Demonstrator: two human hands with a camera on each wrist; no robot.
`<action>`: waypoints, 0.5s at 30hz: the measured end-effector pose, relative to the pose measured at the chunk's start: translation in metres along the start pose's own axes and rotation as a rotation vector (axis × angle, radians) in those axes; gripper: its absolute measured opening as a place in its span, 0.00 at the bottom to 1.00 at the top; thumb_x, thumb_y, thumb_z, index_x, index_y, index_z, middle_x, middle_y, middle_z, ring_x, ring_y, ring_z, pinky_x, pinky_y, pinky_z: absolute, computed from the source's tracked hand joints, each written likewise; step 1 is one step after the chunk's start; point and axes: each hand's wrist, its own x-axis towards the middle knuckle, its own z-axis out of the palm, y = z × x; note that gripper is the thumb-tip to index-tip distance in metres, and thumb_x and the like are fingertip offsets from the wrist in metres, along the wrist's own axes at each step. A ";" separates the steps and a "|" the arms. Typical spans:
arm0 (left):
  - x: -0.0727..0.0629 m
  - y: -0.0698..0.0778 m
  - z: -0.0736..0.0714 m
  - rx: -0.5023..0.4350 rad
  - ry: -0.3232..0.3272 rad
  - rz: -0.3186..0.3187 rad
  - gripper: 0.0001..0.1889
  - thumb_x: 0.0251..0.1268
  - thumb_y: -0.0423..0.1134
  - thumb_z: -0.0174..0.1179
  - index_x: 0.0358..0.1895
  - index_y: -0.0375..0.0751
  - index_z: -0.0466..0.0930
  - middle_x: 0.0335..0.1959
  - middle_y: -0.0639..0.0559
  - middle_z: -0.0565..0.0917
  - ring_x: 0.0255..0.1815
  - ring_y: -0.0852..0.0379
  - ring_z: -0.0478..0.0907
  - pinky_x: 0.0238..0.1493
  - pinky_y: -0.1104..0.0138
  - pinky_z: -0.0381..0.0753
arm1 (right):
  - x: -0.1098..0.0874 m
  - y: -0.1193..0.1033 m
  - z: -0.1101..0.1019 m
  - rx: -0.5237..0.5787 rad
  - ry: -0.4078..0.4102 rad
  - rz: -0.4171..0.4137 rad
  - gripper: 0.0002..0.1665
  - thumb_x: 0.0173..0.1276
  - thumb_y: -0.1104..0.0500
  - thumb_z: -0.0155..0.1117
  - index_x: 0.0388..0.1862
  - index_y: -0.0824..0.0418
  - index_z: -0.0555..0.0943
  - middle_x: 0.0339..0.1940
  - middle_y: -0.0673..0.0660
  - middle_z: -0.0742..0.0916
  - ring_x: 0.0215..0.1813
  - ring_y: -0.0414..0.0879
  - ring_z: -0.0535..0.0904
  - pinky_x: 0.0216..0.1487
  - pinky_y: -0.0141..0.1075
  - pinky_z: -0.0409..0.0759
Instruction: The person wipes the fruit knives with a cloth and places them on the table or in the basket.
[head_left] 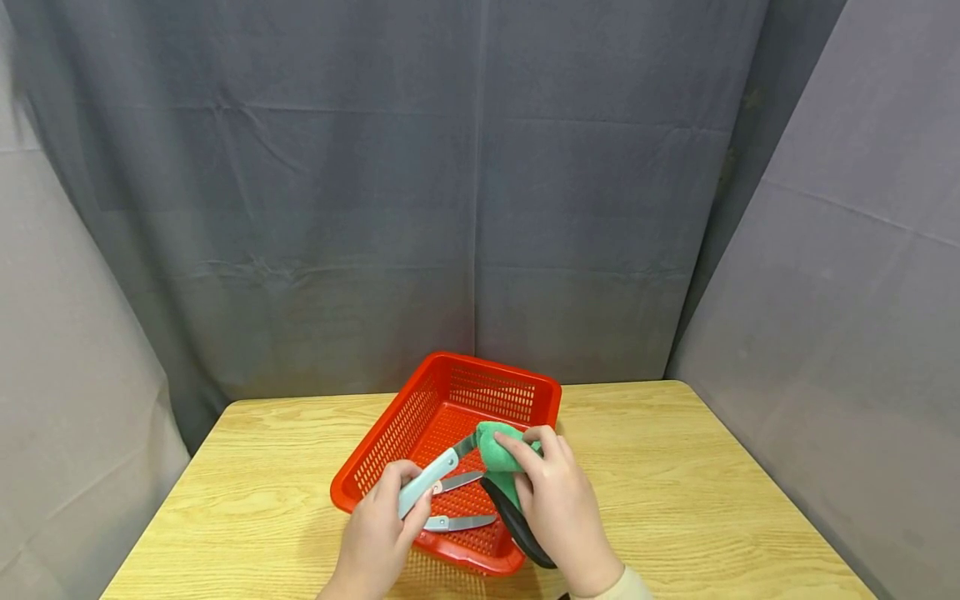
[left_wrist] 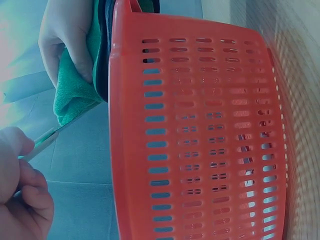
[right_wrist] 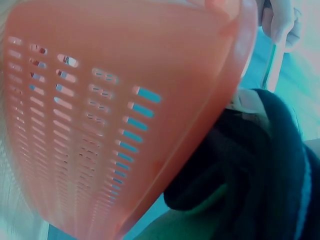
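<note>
My left hand (head_left: 378,525) grips the light blue handle of a knife (head_left: 429,482), whose blade points up to the right. Around the blade's far end, my right hand (head_left: 558,500) pinches a green cloth (head_left: 497,450), which hides the tip. A dark, folded fabric part (head_left: 517,525) hangs below the cloth, over the basket's near right rim. Two more knives lie in the red basket (head_left: 498,364) under my hands: one knife (head_left: 460,523) near the front, another (head_left: 461,481) behind it, their handles partly hidden by my left hand.
The perforated basket stands at an angle on a light wooden table (head_left: 675,483). A grey curtain (head_left: 337,208) hangs behind the table, and pale cloth panels (head_left: 840,292) flank both sides.
</note>
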 end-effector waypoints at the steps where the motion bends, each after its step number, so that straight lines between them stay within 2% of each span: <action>1: 0.000 0.000 0.000 -0.003 -0.003 -0.006 0.17 0.60 0.32 0.70 0.50 0.46 0.75 0.26 0.62 0.72 0.25 0.72 0.63 0.23 0.74 0.63 | 0.000 0.001 0.000 -0.004 0.003 0.004 0.37 0.50 0.73 0.79 0.57 0.46 0.87 0.45 0.53 0.81 0.42 0.48 0.77 0.33 0.36 0.82; 9: 0.000 0.000 0.001 -0.006 -0.014 -0.037 0.17 0.59 0.32 0.71 0.49 0.44 0.75 0.26 0.61 0.72 0.24 0.71 0.63 0.23 0.74 0.64 | 0.001 0.004 -0.001 -0.027 0.019 0.040 0.32 0.53 0.72 0.78 0.56 0.50 0.88 0.44 0.56 0.81 0.42 0.50 0.78 0.37 0.41 0.86; 15: 0.001 0.002 0.000 -0.048 -0.033 -0.101 0.15 0.62 0.32 0.69 0.48 0.42 0.75 0.27 0.60 0.74 0.24 0.71 0.63 0.23 0.73 0.66 | 0.002 0.005 -0.003 -0.020 0.113 0.037 0.34 0.49 0.75 0.77 0.55 0.51 0.87 0.43 0.58 0.81 0.39 0.50 0.76 0.34 0.42 0.83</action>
